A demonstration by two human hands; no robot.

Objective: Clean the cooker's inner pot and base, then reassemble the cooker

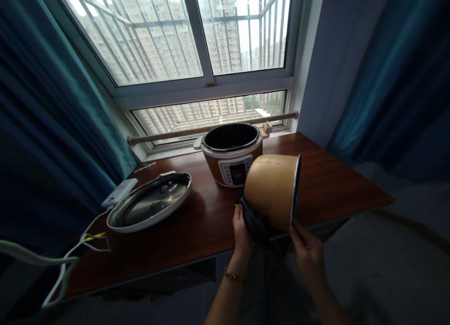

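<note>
Just above the near edge of the bench [197,222], both hands hold a gold-coloured inner pot [272,191] tipped on its side, its metal rim turned to the right. The left hand [242,231] presses a dark cloth [253,222] against the pot's base, fingers curled over the cloth in a closed grip; a thin bracelet circles that wrist. The right hand [307,252] sits under the rim, its fingertips touching the lower edge; its grip is a light pinch on the rim, though the thumb is hidden behind the pot. Directly beyond the held pot, and close to it, stands the cooker body [232,154] with its control panel facing the person and its dark cavity open. Well to the left of the left hand, the cooker's lid [149,203] lies upside down on the bench, shiny inner face up. Further left, beside the lid, a white power adapter [119,192] rests near the bench corner, with white cables [66,262] trailing off the edge. Behind the cooker a wooden rod [183,132] runs along the window sill.
</note>
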